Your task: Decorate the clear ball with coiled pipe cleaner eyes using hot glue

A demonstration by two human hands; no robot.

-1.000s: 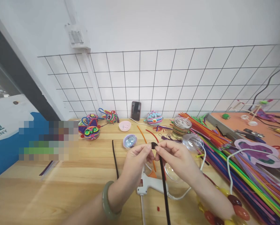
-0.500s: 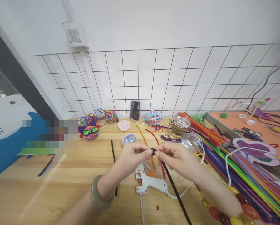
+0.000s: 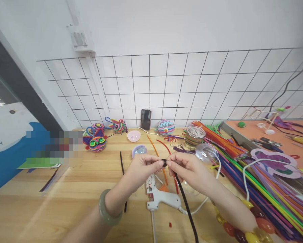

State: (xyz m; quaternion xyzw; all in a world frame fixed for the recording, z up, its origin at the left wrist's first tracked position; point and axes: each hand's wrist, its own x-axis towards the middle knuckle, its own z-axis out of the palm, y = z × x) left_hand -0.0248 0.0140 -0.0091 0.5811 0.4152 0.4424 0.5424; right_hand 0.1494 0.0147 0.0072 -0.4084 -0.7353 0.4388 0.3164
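A black pipe cleaner (image 3: 186, 199) has its end curled into a small coil, with its long tail hanging down toward the table's near edge. My left hand (image 3: 146, 165) pinches the left side of that coil between thumb and fingertips. From the other side, my right hand (image 3: 185, 166) pinches it where the tail leaves the coil. Beneath my hands lies a white glue gun (image 3: 163, 198) with a glue stick in its back. Another black pipe cleaner (image 3: 121, 162) rests on the table, partly covered by my left forearm. Orange (image 3: 152, 144) and red pipe cleaners (image 3: 163, 145) lie behind my hands.
Many coloured pipe cleaners (image 3: 255, 189) are heaped at right, near a clear jar (image 3: 195, 137) and a white cord (image 3: 245, 182). Small bowls (image 3: 133, 136), striped ornaments (image 3: 97, 143) and a phone (image 3: 146, 118) stand toward the grid wall. A red scrap (image 3: 170, 224) lies in front.
The tail of the black pipe cleaner has swung a little to the left and bends more. Both hands keep their pinch on the coil, almost unmoved.
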